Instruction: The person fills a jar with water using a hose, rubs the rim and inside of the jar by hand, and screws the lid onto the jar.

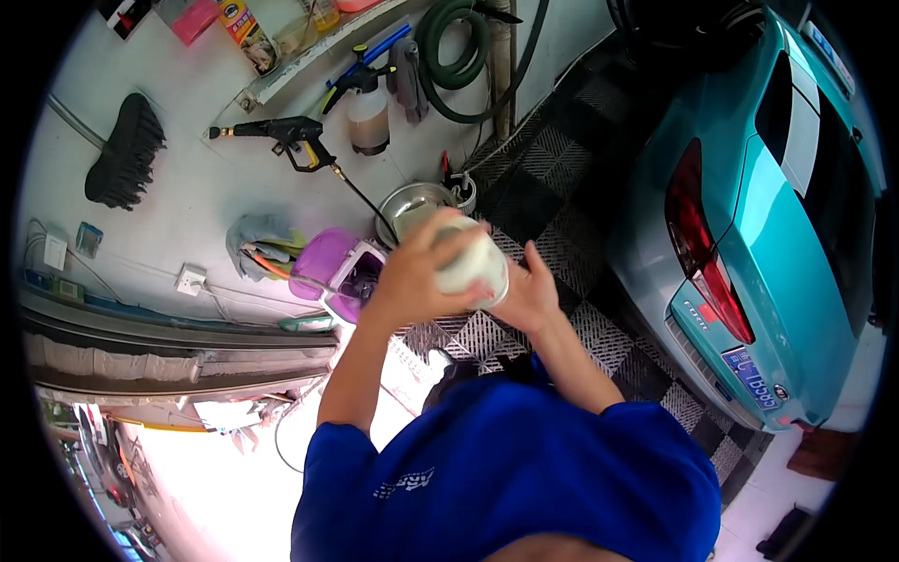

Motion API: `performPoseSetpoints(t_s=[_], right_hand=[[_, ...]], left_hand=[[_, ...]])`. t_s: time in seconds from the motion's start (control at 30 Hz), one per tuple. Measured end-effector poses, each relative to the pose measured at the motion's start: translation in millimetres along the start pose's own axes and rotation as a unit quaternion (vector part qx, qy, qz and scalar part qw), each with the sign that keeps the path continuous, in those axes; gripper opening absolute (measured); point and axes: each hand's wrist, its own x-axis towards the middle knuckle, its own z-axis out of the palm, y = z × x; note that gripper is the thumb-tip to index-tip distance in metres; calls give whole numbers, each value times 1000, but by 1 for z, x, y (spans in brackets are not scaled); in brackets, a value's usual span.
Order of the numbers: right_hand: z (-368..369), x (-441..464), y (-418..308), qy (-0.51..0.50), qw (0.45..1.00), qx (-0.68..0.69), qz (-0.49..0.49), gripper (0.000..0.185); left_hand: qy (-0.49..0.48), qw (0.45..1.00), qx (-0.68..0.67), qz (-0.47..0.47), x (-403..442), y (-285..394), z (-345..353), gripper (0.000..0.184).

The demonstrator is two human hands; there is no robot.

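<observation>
My left hand (pixel 412 272) is wrapped over a white, rounded tub-like container (pixel 476 267) in front of my chest. The container is smeared by motion, and a reddish mark shows low on its side. At its right end is my right hand (pixel 532 295), thumb stretched away from the container and palm turned towards it. Its other fingers are partly hidden behind the container, and whether the palm touches it I cannot tell. Just beyond both hands stands a metal basin (pixel 412 199) on the floor.
A purple bucket (pixel 314 267) stands left of my hands. On the wall hang a pressure-washer gun (pixel 281 136), a spray bottle (pixel 368 117), a coiled green hose (pixel 454 47) and a black brush (pixel 126 155). A teal car (pixel 796 262) occupies the right side, over grated floor tiles (pixel 562 225).
</observation>
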Motion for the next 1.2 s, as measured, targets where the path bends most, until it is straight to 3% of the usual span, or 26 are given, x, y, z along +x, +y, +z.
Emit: performPoseSetpoints(t_s=[0.03,0.07,0.1,0.17,0.23,0.3,0.37,0.4,0.43,0.5,0.53,0.57,0.6,0.67,0.7,0.77,0.9,0.93,1.0,1.03,1.07,1.13,1.17,1.2], right_hand=[[27,-1,-10,-23,998,-66,-6,74],[50,-1,-16,-23,974,-223,-25,72],[76,-3,-16,-46,944,-323,-54,71],[99,-2,-14,-112,909,-400,-32,70],[96,5,-5,-115,891,-438,2,67],[60,12,-2,-95,885,-455,13,62],[30,6,-9,2,916,-397,62,58],[17,3,-14,0,915,-398,64,58],[5,-1,-17,33,929,-361,69,54],[-15,-7,-21,66,941,-322,75,51],[-23,-7,-21,91,946,-303,74,54],[-26,-5,-21,113,949,-286,72,56],[-26,1,-17,112,948,-289,77,56],[-23,13,-2,-3,987,-109,117,63],[-18,18,8,-1,986,-109,124,63],[-8,28,24,-76,985,13,152,71],[-46,22,39,39,993,44,105,65],[-52,17,40,66,992,38,100,63],[-54,4,34,114,989,4,90,60],[-52,-2,27,132,988,-18,83,58],[-49,-6,19,143,986,-44,73,56],[-42,-6,-5,149,981,-110,59,52],[-20,-2,-12,136,967,-214,23,59],[-3,6,-18,124,960,-249,2,63]], left_hand=[[98,991,-87,-21,-10,-23,-3,69],[208,927,-291,-118,-20,-31,4,70],[303,801,-476,-203,-33,-38,12,72],[376,509,-745,-213,-59,-63,32,71],[311,297,-898,-99,-86,-64,64,73],[269,84,-959,-24,-115,-70,97,76],[293,116,-946,-78,-145,-75,103,76],[315,193,-923,-108,-157,-89,97,76],[305,248,-916,-77,-152,-84,78,70],[448,430,-767,-162,-145,-89,55,70],[430,525,-720,-145,-135,-86,32,73],[408,615,-663,-126,-120,-80,5,75],[343,732,-574,-126,-108,-76,-19,90],[159,889,-400,-155,-72,-45,-65,98],[51,986,-136,-78,-45,-23,-80,90],[-85,992,94,-24,-13,19,-59,72],[-159,968,184,56,-22,18,53,69],[-216,964,143,59,-26,12,64,69],[-183,976,57,105,-31,1,75,64],[-118,983,41,132,-32,-1,74,65],[-127,988,-9,91,-26,7,56,66],[-58,996,14,73,-23,16,19,94],[-3,998,-31,48,-25,15,9,106],[68,994,-76,46,-31,12,4,109]])
